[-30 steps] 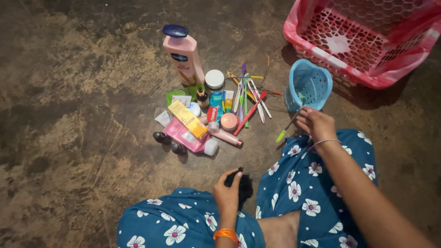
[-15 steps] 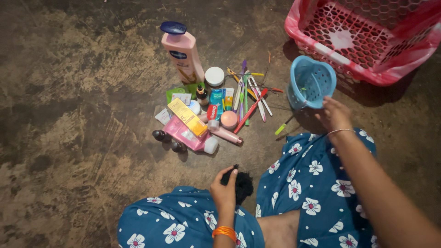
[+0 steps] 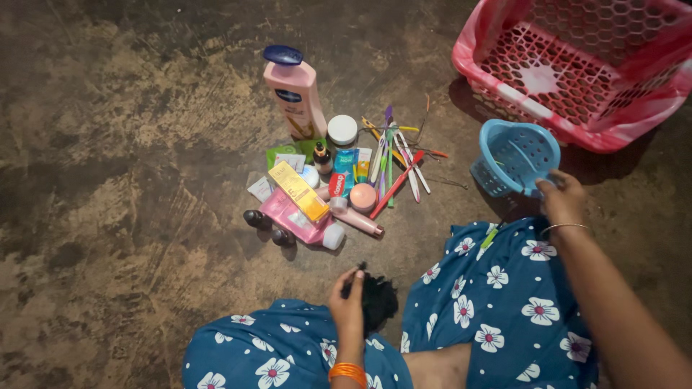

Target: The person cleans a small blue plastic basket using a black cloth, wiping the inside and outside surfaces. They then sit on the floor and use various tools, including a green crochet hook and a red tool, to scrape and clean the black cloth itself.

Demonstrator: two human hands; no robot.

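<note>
Right hand (image 3: pixel 561 199) fingers grip the tilted blue basket (image 3: pixel 515 155); left hand (image 3: pixel 347 301) fingers pinch a black tuft (image 3: pixel 378 301).

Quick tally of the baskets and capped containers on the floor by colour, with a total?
Pink: 2, the large basket and the tall lotion bottle
Blue: 1, the small basket, its rim under the right hand
White: 1, the round white-lidded jar
Total: 4. The heaped tubes, sachets and sticks overlap too much to count.
</note>
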